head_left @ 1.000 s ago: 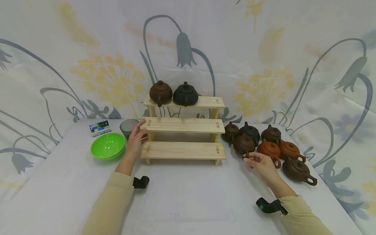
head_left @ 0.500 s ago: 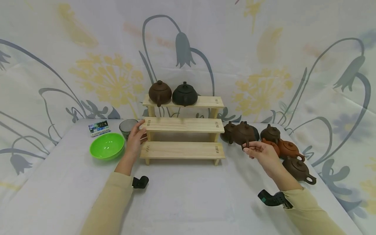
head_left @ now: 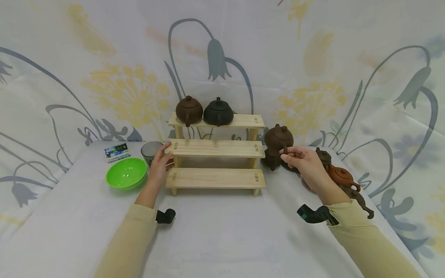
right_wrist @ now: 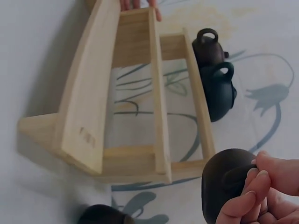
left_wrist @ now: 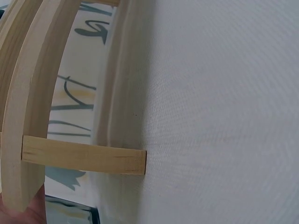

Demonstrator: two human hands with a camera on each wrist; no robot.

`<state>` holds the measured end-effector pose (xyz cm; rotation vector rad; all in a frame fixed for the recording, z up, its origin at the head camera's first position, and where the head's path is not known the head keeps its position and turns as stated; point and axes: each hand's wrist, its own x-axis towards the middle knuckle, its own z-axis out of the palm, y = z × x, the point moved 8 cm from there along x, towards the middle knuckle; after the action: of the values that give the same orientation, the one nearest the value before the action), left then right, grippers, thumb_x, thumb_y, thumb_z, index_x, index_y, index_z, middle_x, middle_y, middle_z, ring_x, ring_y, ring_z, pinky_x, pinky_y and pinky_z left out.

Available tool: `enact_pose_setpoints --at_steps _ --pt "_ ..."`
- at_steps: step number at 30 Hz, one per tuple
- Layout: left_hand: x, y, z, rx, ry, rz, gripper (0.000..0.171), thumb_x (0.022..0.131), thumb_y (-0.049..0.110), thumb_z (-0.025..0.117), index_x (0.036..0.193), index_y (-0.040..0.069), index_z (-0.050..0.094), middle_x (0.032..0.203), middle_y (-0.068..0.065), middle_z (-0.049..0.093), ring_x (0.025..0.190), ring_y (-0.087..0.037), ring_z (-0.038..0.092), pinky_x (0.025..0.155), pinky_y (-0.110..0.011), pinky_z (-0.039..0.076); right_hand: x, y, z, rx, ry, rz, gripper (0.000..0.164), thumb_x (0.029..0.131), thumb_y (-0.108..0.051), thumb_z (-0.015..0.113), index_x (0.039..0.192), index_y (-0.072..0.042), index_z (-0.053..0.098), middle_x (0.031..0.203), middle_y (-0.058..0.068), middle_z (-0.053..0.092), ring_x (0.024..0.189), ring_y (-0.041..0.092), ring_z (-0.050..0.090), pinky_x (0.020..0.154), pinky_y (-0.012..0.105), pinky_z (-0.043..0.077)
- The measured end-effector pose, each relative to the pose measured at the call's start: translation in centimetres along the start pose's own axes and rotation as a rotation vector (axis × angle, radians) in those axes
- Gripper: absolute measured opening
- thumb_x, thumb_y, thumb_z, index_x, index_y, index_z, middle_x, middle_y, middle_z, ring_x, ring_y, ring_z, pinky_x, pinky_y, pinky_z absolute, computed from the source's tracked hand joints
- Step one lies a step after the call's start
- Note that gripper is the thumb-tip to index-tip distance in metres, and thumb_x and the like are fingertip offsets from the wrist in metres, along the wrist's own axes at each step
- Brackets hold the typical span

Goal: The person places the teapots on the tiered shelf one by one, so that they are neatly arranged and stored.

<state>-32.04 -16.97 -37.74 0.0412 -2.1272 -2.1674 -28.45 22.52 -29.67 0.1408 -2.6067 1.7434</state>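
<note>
My right hand pinches the handle of a brown clay teapot, which hangs in the air right of the three-tier wooden stand. In the right wrist view, thumb and fingers close on the handle of that teapot. At the left end of the stand's middle tier, my left hand grips the wood; in the left wrist view only part of this hand shows behind the plank. A brown teapot and a black teapot sit side by side on the top tier.
More teapots stand on the table's right side, among them an orange one and a dark one, partly hidden by my right hand and arm. On the left are a green bowl, a glass cup and a small printed box.
The brown teapot in my right hand has risen off the table and moved up and left, toward the stand. My left hand has stayed at the stand's left end.
</note>
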Motion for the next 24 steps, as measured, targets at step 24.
enact_pose_setpoints --at_steps 24 --pt "0.1 0.0 -0.1 -0.017 -0.008 -0.001 0.046 0.102 0.019 0.035 0.147 0.013 0.028 0.131 -0.021 0.041 0.119 -0.034 0.042 0.101 -0.042 0.032 5.7 -4.9 2.4 0.104 -0.018 -0.054 0.030 0.094 -0.011 0.056 0.116 0.009 0.053 0.085 -0.005 0.057 0.078 0.010 0.049 0.072 0.022 0.042"
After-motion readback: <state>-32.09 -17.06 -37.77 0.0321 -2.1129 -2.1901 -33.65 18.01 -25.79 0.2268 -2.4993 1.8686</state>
